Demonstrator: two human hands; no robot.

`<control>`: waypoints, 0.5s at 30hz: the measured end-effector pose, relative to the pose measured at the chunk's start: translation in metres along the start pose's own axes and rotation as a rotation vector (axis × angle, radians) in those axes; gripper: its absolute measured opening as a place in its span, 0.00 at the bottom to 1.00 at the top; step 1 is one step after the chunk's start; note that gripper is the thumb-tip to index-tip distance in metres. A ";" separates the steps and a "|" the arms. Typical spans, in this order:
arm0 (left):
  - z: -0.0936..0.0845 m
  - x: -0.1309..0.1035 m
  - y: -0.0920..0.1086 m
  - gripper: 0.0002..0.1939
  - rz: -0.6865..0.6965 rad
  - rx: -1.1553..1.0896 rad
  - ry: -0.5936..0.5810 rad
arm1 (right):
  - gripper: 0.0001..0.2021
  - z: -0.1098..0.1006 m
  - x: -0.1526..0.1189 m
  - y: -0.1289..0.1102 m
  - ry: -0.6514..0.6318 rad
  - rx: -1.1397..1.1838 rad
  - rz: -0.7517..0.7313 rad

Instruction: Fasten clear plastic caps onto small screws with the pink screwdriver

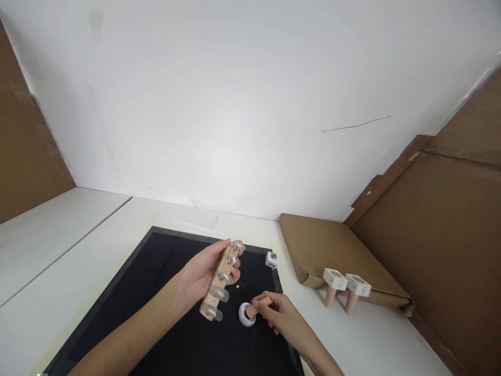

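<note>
My left hand (201, 274) is closed around a wooden strip (216, 284), which it holds tilted above a black mat (164, 297). Several clear nail tips (219, 293) stick out along the strip's right side. Lower and to the right, my right hand (282, 316) pinches a pinkish cylinder (258, 307). The cylinder's lower end is at the mouth of a small round white jar (246, 316) on the mat; whether it touches the contents I cannot tell. Part of a pale round thing (266, 292) shows behind the right hand.
A small white box with a dark top (271, 259) sits at the mat's right edge. Two pinkish cylinders with white square heads (332, 284) (354, 292) stand by a flat cardboard box (332, 245). A clear plastic tray (199, 216) lies behind the mat; cardboard walls (442, 219) flank the table.
</note>
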State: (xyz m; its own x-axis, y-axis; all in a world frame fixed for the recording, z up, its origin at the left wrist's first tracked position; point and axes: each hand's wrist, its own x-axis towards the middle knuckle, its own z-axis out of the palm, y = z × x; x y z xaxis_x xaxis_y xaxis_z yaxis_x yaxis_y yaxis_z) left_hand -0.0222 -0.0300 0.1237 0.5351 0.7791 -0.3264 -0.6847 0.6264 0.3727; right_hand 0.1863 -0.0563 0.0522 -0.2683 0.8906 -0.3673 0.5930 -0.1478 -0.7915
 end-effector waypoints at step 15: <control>0.004 -0.003 0.001 0.09 -0.002 0.009 0.007 | 0.20 0.002 -0.017 -0.022 0.450 0.030 -0.290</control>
State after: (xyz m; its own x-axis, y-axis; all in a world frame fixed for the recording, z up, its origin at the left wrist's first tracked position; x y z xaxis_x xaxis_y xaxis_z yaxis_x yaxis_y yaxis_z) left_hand -0.0229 -0.0319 0.1282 0.5332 0.7776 -0.3332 -0.6791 0.6283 0.3796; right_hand 0.1767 -0.0692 0.0747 -0.0624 0.9921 0.1089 0.5188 0.1254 -0.8456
